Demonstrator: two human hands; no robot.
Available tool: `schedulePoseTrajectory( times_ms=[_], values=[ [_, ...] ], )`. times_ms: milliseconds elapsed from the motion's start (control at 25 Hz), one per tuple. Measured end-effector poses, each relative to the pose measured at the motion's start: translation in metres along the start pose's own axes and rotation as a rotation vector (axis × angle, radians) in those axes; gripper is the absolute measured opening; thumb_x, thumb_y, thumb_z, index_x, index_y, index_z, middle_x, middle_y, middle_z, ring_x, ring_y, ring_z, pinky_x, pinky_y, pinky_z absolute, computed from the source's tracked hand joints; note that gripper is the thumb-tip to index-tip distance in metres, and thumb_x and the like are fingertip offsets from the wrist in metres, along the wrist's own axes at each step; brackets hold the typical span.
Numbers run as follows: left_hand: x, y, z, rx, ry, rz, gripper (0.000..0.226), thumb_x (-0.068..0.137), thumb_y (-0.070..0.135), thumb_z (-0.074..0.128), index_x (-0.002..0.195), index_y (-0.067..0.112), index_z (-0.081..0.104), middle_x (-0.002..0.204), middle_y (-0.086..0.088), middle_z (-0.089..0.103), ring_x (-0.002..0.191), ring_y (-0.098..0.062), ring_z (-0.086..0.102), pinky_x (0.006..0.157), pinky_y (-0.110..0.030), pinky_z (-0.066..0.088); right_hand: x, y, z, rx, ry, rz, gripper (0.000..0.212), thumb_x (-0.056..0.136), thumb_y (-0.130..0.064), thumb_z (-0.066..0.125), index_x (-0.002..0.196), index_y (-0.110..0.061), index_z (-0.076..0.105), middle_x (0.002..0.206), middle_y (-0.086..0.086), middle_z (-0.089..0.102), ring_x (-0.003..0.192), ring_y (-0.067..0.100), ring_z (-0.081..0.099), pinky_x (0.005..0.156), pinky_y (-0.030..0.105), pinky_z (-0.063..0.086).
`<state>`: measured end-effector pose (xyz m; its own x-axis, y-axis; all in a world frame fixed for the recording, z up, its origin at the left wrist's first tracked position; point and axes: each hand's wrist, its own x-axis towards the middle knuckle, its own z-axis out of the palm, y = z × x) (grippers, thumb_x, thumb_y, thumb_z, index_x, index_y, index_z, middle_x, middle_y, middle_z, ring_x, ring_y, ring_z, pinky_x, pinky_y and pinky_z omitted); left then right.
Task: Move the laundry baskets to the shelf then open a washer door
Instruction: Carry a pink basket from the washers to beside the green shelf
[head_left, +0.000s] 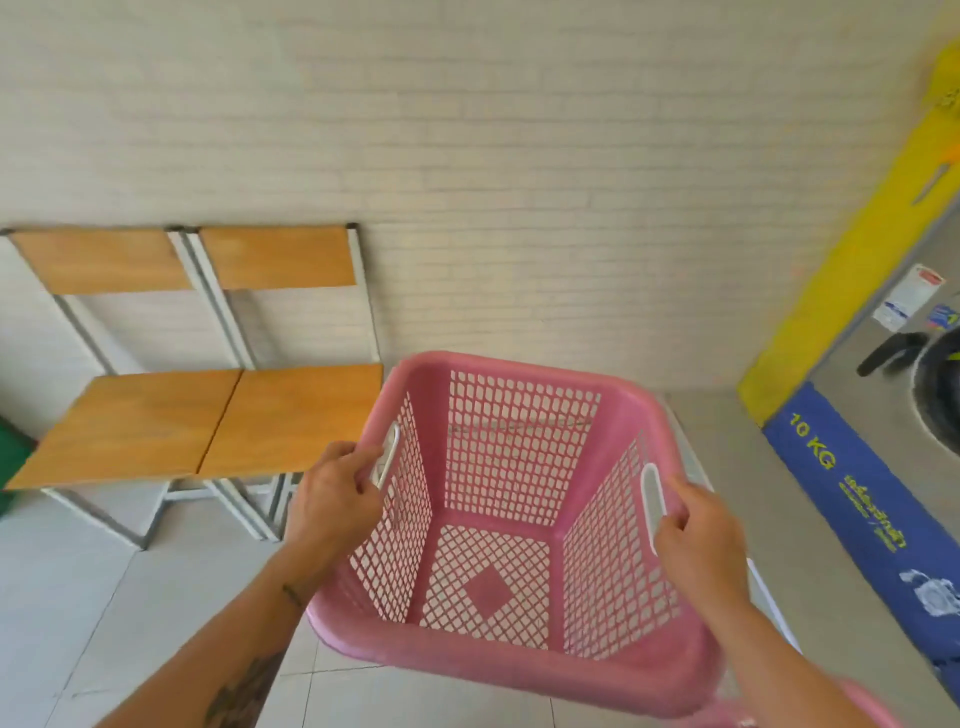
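An empty pink lattice laundry basket (498, 447) hangs in the air in front of me, tilted so its inside faces the camera. My left hand (332, 499) grips its left rim by the white handle slot. On the opposite side my right hand (698, 540) holds the right rim at the other handle slot. A washer (893, 374) with a round dark door stands at the far right, with a blue "10 KG" panel (857, 499) below the door. A second pink rim (872, 709) shows at the bottom right corner. No shelf is in view.
Two wooden chairs (208, 410) with white metal frames stand side by side against the pale brick wall on the left. A yellow panel (852, 260) borders the washer. Something green (10, 457) shows at the left edge. Pale floor tiles lie below.
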<state>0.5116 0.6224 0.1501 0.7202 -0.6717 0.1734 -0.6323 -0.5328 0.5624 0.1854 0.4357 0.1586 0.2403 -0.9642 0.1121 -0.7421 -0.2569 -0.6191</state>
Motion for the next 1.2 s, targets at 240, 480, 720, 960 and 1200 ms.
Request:
schedulePoseTrajectory(
  times_ms=[240, 480, 720, 960, 1200],
  values=[
    [-0.083, -0.12, -0.114, 0.029, 0.18, -0.248, 0.041, 0.078, 0.008, 0.057, 0.113, 0.025, 0.071, 0.109, 0.007, 0.061, 0.079, -0.012, 0.054, 0.066, -0.024, 0.041, -0.072, -0.117, 0.072, 0.042, -0.167, -0.18, 0.047, 0.089, -0.006, 0.047, 0.13, -0.026, 0.057, 0.102, -0.002, 0.06, 0.065, 0.005, 0.058, 0.045, 0.014, 0.042],
    [-0.182, -0.245, -0.243, 0.094, 0.307, -0.439, 0.045, 0.074, 0.01, 0.057, 0.114, 0.024, 0.071, 0.116, 0.003, 0.063, 0.094, -0.023, 0.06, 0.081, -0.034, 0.046, -0.187, -0.246, 0.143, -0.002, -0.236, -0.374, 0.037, 0.085, -0.006, 0.05, 0.115, -0.021, 0.066, 0.106, 0.002, 0.066, 0.074, 0.014, 0.053, 0.055, 0.023, 0.038],
    [-0.256, -0.356, -0.366, 0.153, 0.419, -0.598, 0.05, 0.073, 0.015, 0.053, 0.119, 0.028, 0.068, 0.114, 0.009, 0.061, 0.089, -0.017, 0.057, 0.077, -0.031, 0.048, -0.292, -0.373, 0.216, 0.032, -0.315, -0.558, 0.032, 0.088, -0.015, 0.049, 0.115, -0.022, 0.066, 0.107, 0.007, 0.066, 0.078, 0.02, 0.051, 0.06, 0.026, 0.039],
    [-0.26, -0.443, -0.429, 0.174, 0.46, -0.706, 0.049, 0.074, 0.019, 0.049, 0.118, 0.03, 0.066, 0.104, 0.016, 0.057, 0.084, -0.012, 0.057, 0.07, -0.035, 0.053, -0.33, -0.481, 0.291, 0.093, -0.433, -0.63, 0.048, 0.084, -0.008, 0.051, 0.129, -0.019, 0.062, 0.121, 0.013, 0.066, 0.1, 0.033, 0.062, 0.074, 0.033, 0.049],
    [-0.189, -0.527, -0.465, 0.211, 0.472, -0.798, 0.045, 0.072, 0.013, 0.048, 0.105, 0.036, 0.068, 0.094, 0.017, 0.055, 0.082, -0.016, 0.059, 0.065, -0.032, 0.045, -0.312, -0.586, 0.395, 0.141, -0.55, -0.63, 0.042, 0.092, -0.018, 0.05, 0.134, -0.02, 0.057, 0.114, 0.011, 0.069, 0.088, 0.026, 0.065, 0.058, 0.026, 0.046]
  ],
)
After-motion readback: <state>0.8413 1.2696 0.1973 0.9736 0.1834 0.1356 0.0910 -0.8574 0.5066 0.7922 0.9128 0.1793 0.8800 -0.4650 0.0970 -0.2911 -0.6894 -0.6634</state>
